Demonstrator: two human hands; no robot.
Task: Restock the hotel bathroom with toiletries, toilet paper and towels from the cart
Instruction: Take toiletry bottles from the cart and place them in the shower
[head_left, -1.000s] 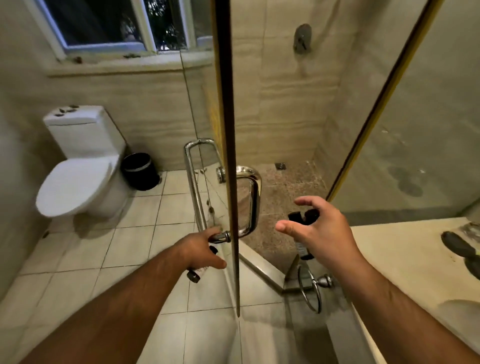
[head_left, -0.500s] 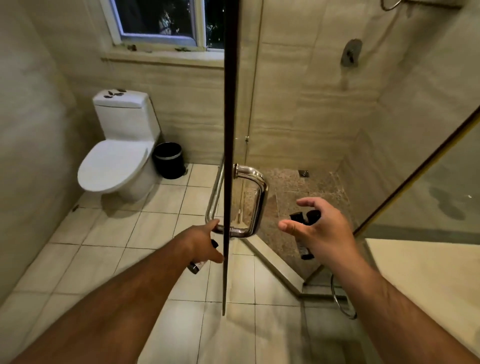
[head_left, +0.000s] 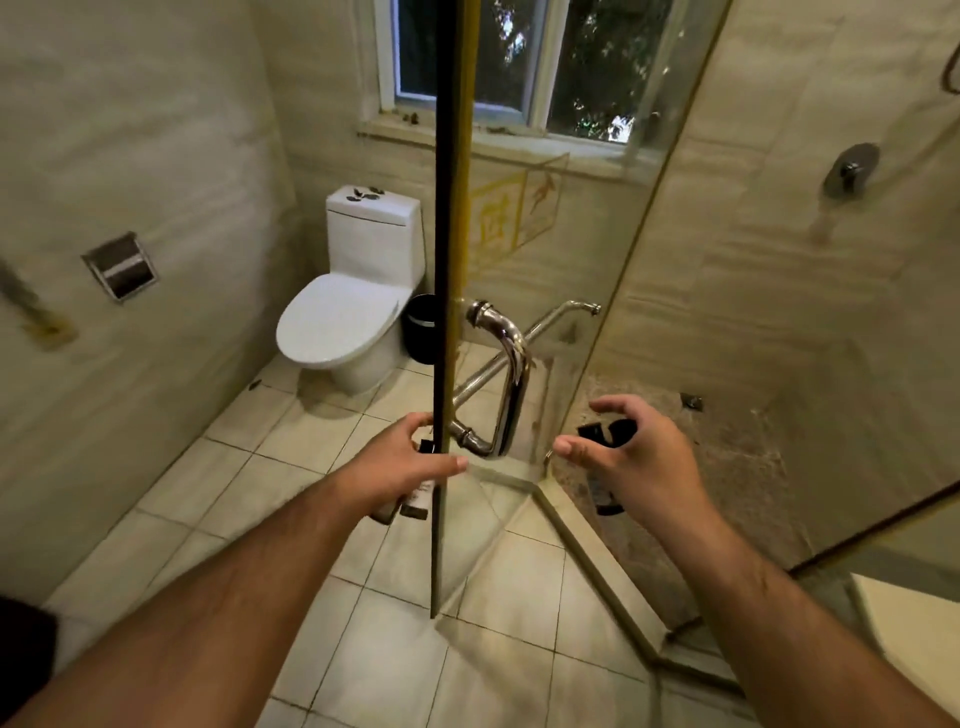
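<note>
Left hand (head_left: 400, 465) grips a bottle (head_left: 418, 501) under its palm, right hand (head_left: 641, 462) clutches capped bottles (head_left: 608, 433); best push the door (head_left: 442, 260), touching the left thumb, wider without loosening either grip.

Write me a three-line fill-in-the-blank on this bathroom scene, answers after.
The black bin stands right beside the white ___.
The chrome handle is fixed to the glass shower ___.
Both the left hand and the right hand hold small ___.
Answers: toilet; door; bottles.
</note>
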